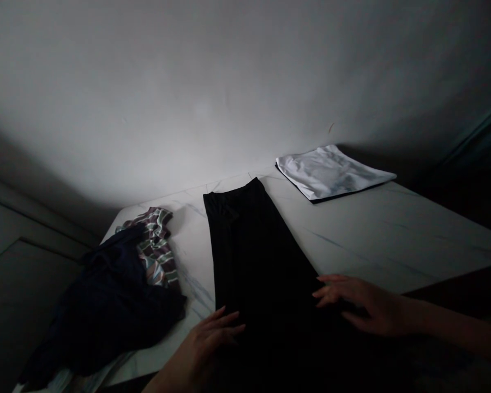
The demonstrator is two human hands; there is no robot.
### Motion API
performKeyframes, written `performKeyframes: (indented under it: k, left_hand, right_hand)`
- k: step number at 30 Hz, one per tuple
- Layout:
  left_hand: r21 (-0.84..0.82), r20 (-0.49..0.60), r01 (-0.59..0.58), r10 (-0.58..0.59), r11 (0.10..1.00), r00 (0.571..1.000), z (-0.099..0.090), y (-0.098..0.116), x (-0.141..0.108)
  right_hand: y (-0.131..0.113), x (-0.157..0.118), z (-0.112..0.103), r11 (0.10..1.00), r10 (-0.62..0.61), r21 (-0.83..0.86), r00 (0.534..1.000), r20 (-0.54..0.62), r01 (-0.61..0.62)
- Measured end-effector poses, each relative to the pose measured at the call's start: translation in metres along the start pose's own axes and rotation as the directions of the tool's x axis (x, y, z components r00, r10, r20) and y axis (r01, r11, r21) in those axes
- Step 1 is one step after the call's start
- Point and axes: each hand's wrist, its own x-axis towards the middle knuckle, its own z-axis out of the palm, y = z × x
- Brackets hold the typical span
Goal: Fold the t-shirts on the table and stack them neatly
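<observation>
A long black garment point(253, 245), with what looks like a waistband at its far end, lies spread over the marble-patterned table. Whether it is trousers or a skirt I cannot tell in this dim light. My left hand point(213, 335) rests at its left edge, fingers stretched out over the cloth. On the opposite edge, my right hand point(362, 303) touches the fabric with its fingers apart and thumb spread. The garment's near end sinks into darkness below my hands.
Rumpled dark navy cloth point(114, 289) and a striped garment point(163, 240) lie heaped at the left, hanging over the table edge. A folded white garment point(331, 172) sits on something black at the back right. A pale wall point(196, 98) borders the table's point(352, 240) far side.
</observation>
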Motion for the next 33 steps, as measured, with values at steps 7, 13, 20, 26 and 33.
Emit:
performKeyframes:
  k: [7, 13, 20, 26, 33]
  left_hand:
    - [-0.465, -0.274, 0.264, -0.421, 0.845, 0.865, -0.035, -0.021, 0.020]
    - [-0.746, -0.533, 0.092, -0.675, 0.659, 0.510, -0.130, -0.096, 0.147]
    - [-0.451, -0.636, 0.689, -0.746, 0.567, 0.197, -0.154, -0.209, 0.257]
    - [-0.292, -0.645, 0.832, -0.739, 0.472, 0.193, -0.127, -0.221, 0.261]
    - [-0.091, -0.657, 0.925, -0.721, 0.369, 0.223, -0.134, -0.221, 0.253]
  right_hand:
    - [0.009, 0.067, -0.027, 0.956, 0.263, 0.244, 0.851, -0.454, -0.165]
    - [0.049, 0.234, -0.095, 0.963, 0.260, 0.168, 0.572, -0.778, -0.209]
    - [0.117, 0.348, -0.109, 0.743, 0.540, 0.099, 0.505, -0.674, -0.662]
    - [0.137, 0.350, -0.097, 0.681, 0.510, -0.043, 0.515, -0.689, -0.731]
    - [0.132, 0.351, -0.105, 0.611, 0.524, -0.087, 0.484, -0.700, -0.787]
